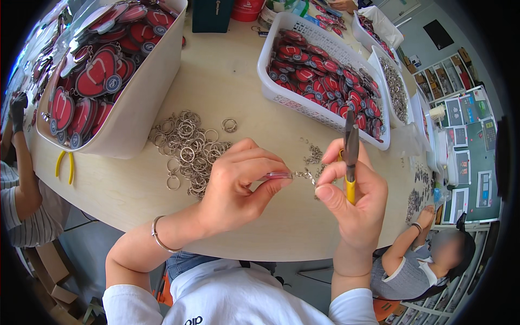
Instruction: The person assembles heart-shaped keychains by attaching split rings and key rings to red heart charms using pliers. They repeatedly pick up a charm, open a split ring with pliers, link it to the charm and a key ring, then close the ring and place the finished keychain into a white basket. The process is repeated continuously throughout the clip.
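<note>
My left hand (238, 181) pinches a flat red key charm (276, 175) edge-on between thumb and fingers. From the charm's end a short silver chain (303, 175) stretches to the fingertips of my right hand (357, 189). That hand pinches the chain's far end, while pliers (351, 149) with yellow handles stand upright in its fingers, jaws upward. Whether a ring is on the chain's end is too small to tell. Beside my left hand lies a heap of silver key rings (189, 146). Small metal links (314, 154) lie beyond the chain, partly behind my right hand.
A white bin (157, 89) heaped with red charms stands at the left, a white basket (292, 100) of charms at the back right. Yellow-handled pliers (71, 169) lie near the left edge. A co-worker (417, 265) sits at right; another person's arm (24, 179) shows at left.
</note>
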A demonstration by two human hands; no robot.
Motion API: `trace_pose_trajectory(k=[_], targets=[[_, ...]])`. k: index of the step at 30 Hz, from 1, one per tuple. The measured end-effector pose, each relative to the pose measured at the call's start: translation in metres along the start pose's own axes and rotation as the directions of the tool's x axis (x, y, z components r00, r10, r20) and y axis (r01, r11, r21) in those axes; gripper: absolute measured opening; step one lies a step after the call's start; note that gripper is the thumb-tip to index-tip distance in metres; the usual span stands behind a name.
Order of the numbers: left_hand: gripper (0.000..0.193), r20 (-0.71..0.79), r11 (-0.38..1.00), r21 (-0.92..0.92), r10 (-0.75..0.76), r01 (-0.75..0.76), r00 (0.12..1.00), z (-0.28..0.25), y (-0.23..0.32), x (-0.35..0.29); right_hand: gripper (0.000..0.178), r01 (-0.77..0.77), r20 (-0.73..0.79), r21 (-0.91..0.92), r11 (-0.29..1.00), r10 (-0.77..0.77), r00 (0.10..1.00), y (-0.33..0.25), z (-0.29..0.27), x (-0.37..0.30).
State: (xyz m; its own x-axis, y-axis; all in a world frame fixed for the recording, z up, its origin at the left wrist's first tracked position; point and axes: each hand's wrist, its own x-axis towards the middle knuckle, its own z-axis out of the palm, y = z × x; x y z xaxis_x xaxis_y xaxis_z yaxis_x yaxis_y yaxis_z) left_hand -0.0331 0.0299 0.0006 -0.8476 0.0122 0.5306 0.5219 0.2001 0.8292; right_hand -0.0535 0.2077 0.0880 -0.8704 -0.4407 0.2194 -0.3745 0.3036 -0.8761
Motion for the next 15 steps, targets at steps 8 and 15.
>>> trace_pose_trajectory(k=[8, 15], targets=[[0.017, 0.002, 1.000, 0.008, -0.011, 0.011, 1.000, 0.0001, 0.0013, 0.0005, 0.013, 0.016, 0.002, 0.006, 1.000, -0.016, 1.000, -0.0014, 0.0009, -0.0004], [0.016, 0.006, 1.000, -0.005, -0.007, 0.007, 1.000, 0.0002, 0.0019, 0.0007, 0.013, 0.031, -0.008, 0.012, 0.999, -0.031, 0.999, 0.0006, -0.0005, 0.0001]])
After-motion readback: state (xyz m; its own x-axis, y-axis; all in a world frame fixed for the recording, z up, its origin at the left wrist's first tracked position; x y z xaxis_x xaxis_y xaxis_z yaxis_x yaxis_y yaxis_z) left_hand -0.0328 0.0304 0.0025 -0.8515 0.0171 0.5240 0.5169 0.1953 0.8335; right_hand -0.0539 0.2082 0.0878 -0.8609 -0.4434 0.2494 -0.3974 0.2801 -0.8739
